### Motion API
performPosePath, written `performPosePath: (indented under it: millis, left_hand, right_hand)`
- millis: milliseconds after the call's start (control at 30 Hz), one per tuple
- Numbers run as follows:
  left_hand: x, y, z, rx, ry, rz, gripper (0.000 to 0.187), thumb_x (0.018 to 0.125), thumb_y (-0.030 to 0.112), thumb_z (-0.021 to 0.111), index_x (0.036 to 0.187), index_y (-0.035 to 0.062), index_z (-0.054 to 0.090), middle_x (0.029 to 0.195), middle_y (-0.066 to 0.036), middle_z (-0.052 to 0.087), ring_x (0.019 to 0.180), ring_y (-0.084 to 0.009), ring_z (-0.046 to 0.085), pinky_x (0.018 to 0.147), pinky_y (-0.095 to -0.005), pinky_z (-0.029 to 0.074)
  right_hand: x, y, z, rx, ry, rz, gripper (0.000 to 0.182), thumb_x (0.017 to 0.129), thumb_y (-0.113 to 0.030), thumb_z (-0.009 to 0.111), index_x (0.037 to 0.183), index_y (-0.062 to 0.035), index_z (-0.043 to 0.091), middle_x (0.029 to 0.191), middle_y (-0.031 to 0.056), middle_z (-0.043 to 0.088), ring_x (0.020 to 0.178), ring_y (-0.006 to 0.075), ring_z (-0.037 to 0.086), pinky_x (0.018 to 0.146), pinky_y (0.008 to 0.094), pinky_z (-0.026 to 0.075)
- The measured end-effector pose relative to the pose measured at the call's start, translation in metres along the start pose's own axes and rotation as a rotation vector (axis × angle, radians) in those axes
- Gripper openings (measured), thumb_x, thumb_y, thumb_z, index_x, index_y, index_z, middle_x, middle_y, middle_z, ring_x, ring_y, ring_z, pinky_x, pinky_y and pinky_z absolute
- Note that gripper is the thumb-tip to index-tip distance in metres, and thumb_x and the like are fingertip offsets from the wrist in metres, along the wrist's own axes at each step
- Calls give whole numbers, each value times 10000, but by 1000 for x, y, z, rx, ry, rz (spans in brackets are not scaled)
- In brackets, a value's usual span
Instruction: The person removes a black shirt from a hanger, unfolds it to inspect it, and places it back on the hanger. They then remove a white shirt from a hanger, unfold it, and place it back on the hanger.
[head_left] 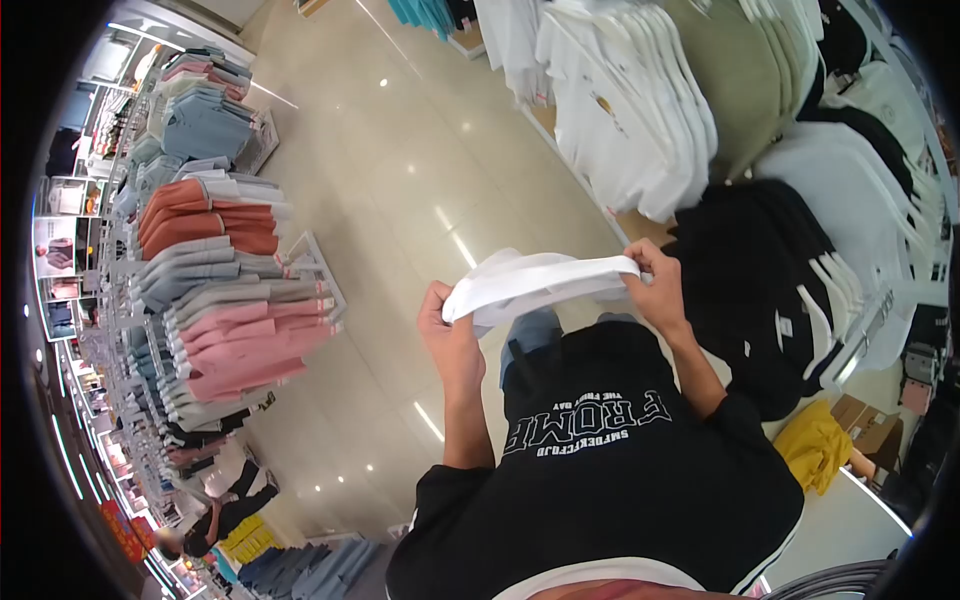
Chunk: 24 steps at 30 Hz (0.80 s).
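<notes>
A white garment is stretched between my two hands in front of my body, its upper edge folded into a band; its exact kind does not show. My left hand pinches one end, with the fingers closed around the cloth. At the other end, my right hand grips the fabric between thumb and fingers. The cloth hangs above the floor, close to the front of my black T-shirt. Nearest to my right hand is a rack of black T-shirts on white hangers.
White T-shirts and an olive garment hang at upper right. A long rack with orange and pink clothes runs along the left. Yellow cloth lies near a cardboard box. Another person is at lower left.
</notes>
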<state>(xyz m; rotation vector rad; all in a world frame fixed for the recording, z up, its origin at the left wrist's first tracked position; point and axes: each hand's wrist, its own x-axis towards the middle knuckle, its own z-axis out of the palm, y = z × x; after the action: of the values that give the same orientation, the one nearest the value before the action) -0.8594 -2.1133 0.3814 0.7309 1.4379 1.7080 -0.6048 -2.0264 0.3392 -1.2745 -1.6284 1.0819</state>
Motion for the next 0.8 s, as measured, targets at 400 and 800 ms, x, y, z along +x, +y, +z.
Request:
performPosePath:
  millis: [400, 800]
  left_hand:
    - [243, 1, -50, 122, -93, -63, 134, 955, 94, 585, 848, 46, 518, 800, 4, 549, 766, -61, 474, 701, -223, 388]
    - [525, -72, -4, 367, -148, -227, 91, 908, 85, 586, 910, -5, 593, 826, -35, 584, 773, -88, 498, 686, -247, 402]
  right_hand:
    - [161, -63, 102, -99, 223, -60, 123, 724, 4, 669, 839, 27, 633, 679, 73, 619, 625, 111, 555, 620, 261, 449]
    - [405, -38, 162, -25, 306, 69, 153, 694, -27, 691, 817, 43, 631, 622, 83, 583, 571, 89, 485, 542, 262, 400]
